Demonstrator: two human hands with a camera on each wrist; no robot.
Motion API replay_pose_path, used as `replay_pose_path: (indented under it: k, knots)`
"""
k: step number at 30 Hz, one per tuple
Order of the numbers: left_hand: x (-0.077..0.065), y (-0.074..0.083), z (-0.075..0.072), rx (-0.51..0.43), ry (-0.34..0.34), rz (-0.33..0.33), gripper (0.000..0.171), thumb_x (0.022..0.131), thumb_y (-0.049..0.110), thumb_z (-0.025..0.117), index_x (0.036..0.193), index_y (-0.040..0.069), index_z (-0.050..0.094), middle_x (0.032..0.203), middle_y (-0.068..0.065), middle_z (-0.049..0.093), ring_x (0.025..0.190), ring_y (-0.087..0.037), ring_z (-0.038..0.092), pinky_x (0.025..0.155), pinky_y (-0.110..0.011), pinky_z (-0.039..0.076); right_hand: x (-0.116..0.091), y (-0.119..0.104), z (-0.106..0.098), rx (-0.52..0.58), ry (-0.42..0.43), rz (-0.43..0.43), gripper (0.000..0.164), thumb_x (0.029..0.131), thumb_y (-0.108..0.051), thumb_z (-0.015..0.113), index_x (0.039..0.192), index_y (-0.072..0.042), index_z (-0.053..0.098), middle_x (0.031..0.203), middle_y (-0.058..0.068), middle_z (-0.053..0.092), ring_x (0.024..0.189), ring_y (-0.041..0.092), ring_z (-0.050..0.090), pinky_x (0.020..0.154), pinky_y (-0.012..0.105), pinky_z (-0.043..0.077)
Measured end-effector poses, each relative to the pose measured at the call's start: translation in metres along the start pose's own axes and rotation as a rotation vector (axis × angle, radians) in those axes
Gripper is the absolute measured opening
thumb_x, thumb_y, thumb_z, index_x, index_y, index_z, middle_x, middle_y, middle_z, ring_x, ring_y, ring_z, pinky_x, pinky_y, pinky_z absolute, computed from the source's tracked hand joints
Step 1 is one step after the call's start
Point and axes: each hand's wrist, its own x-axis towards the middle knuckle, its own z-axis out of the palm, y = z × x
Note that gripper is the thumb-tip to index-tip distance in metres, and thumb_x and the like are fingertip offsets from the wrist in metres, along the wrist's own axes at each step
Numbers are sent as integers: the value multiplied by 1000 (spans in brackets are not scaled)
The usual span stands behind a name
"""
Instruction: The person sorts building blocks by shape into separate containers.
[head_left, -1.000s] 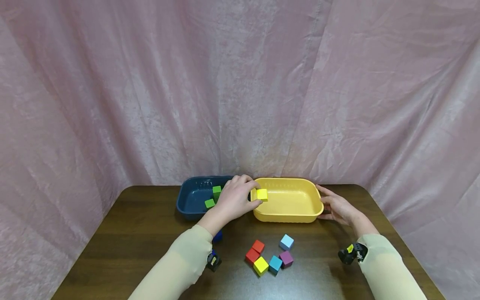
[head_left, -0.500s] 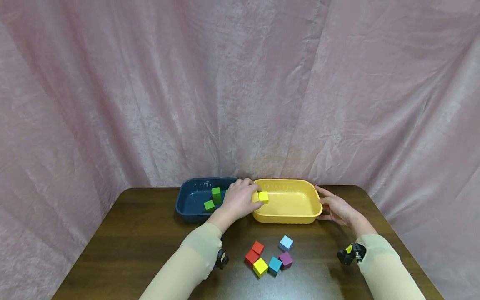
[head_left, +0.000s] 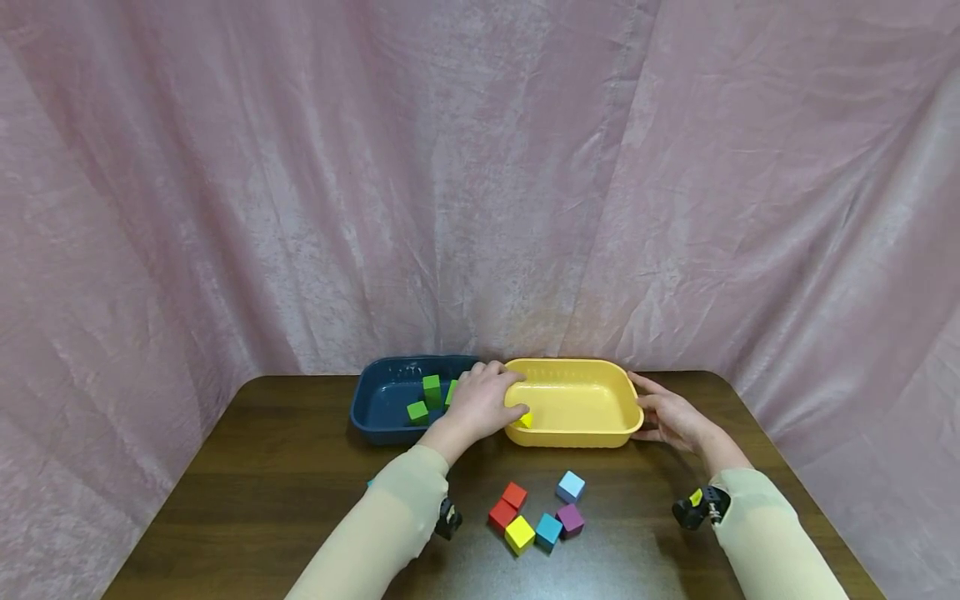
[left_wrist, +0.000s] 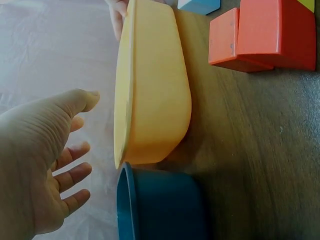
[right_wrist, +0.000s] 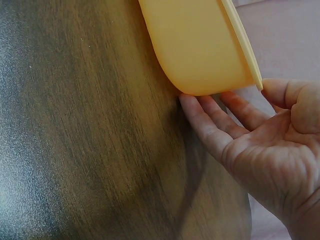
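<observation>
My left hand (head_left: 483, 400) hovers over the place where the two trays meet, thumb and fingers apart. A yellow cube (head_left: 526, 420) lies inside the left end of the yellow tray (head_left: 577, 438), just beyond the thumb and partly hidden by it. In the left wrist view nothing sits between the fingers of that hand (left_wrist: 45, 160). My right hand (head_left: 675, 419) is at the tray's right end. Its fingertips rest against the end wall low down, and the thumb touches the rim, as the right wrist view shows. Left of the yellow tray, the dark blue tray (head_left: 363, 423) contains several green cubes (head_left: 432, 387).
Loose cubes lie in front of the trays: two red (head_left: 502, 516), one yellow (head_left: 520, 535), one teal (head_left: 548, 531), one purple (head_left: 571, 520) and one light blue (head_left: 571, 486). A teal corner (head_left: 370, 483) peeks out beside the left sleeve. A pink curtain (head_left: 480, 183) hangs behind the table.
The yellow cube pinched by my left hand has dropped into the left end of the yellow tray, and the fingers have parted. My right hand stays at the tray's right end.
</observation>
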Motion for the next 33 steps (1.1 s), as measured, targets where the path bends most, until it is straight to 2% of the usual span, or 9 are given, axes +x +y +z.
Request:
replay_pose_path:
  k: [11, 16, 23, 33]
  knots:
    - [-3, -5, -7, -36, 34, 15, 58, 92, 53, 72, 144, 28, 61, 130, -2, 58, 115, -25, 48, 98, -42, 42, 0, -1, 0, -4, 1, 5, 66, 109, -10, 36, 166, -20, 5, 154, 32, 32, 123, 35, 56, 98, 57, 50]
    - [-7, -6, -13, -47, 45, 29, 59, 92, 53, 72, 145, 29, 59, 130, -2, 58, 114, -24, 48, 97, -42, 42, 0, 0, 0, -3, 0, 4, 66, 109, -10, 35, 166, -20, 4, 153, 33, 33, 122, 35, 57, 97, 56, 51]
    - [-14, -8, -22, -79, 58, 48, 60, 92, 52, 72, 146, 30, 59, 132, -1, 59, 116, -23, 49, 98, -42, 43, 0, 1, 0, -2, -1, 5, 65, 109, -10, 34, 166, -21, 4, 157, 33, 28, 127, 38, 54, 97, 56, 51]
    - [-36, -16, -35, -147, 109, 85, 57, 93, 50, 73, 144, 29, 61, 129, 0, 59, 115, -24, 50, 97, -43, 44, 0, 4, 0, 3, 2, -7, 66, 109, -10, 35, 166, -21, 5, 154, 33, 33, 122, 35, 58, 96, 56, 52]
